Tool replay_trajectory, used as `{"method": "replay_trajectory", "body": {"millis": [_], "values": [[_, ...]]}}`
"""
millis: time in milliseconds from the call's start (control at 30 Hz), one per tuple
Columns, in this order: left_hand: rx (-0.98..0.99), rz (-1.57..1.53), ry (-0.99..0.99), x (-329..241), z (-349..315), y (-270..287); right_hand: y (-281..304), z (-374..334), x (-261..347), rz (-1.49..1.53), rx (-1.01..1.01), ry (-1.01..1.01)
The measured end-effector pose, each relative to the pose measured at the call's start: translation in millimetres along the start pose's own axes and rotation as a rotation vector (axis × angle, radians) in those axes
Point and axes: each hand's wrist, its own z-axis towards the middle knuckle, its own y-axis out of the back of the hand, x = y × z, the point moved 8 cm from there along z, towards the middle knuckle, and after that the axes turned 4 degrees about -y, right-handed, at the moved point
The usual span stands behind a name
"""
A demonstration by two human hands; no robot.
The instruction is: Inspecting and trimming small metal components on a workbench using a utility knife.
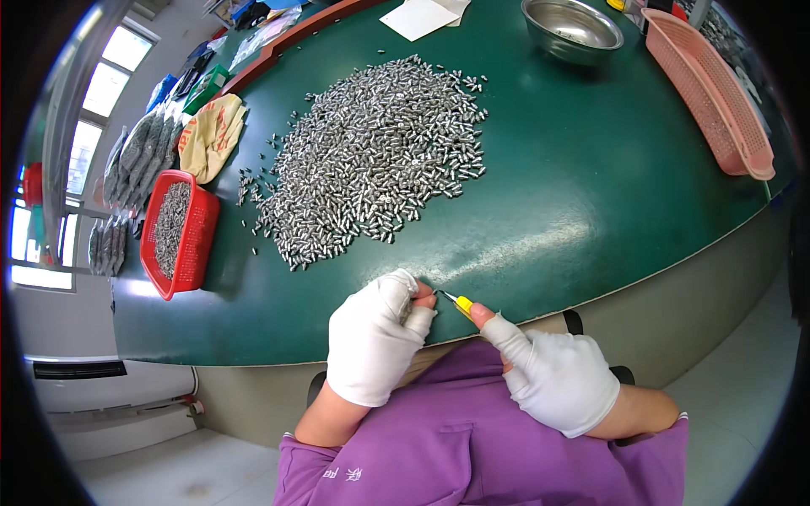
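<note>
My left hand (375,337), in a white glove with bare fingertips, is closed in a pinch just over the table's near edge. What it pinches is too small and covered to make out. In my right hand (561,375), gloved the same way, is a yellow-handled tool with a thin metal tip (463,304). The tip reaches the left fingertips; whether it touches anything there I cannot tell. Beyond my hands, a wide heap of small silvery metal cylinders (371,156) covers the green table (557,202), with several strays along its left side.
At the left stands a red plastic basket (200,232) full of small metal parts, beside a yellowish cloth bag (211,135) and grey filled bags (143,160). A metal bowl (574,29) and a long pink perforated basket (709,88) lie at the far right. White paper (418,18) rests at the back.
</note>
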Motion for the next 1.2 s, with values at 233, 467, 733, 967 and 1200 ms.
{"method": "replay_trajectory", "body": {"millis": [233,467,733,967,1200], "values": [[-0.002,-0.009,-0.012,-0.3,0.0,0.1,0.6,2.2,3.4,-0.027,-0.031,0.011],[0.001,-0.006,0.005,0.2,0.0,-0.1,7.9,7.0,2.6,0.074,0.037,0.024],[0.044,-0.042,-0.016,-2.9,3.0,2.7,13.8,17.6,0.5,0.102,0.114,0.067],[0.020,-0.054,-0.033,-3.3,3.9,2.0,21.2,17.9,6.2,0.015,0.095,0.057],[-0.048,-0.593,0.266,33.6,-8.6,10.4,53.9,10.2,-43.3,0.207,-0.339,-0.239]]}}
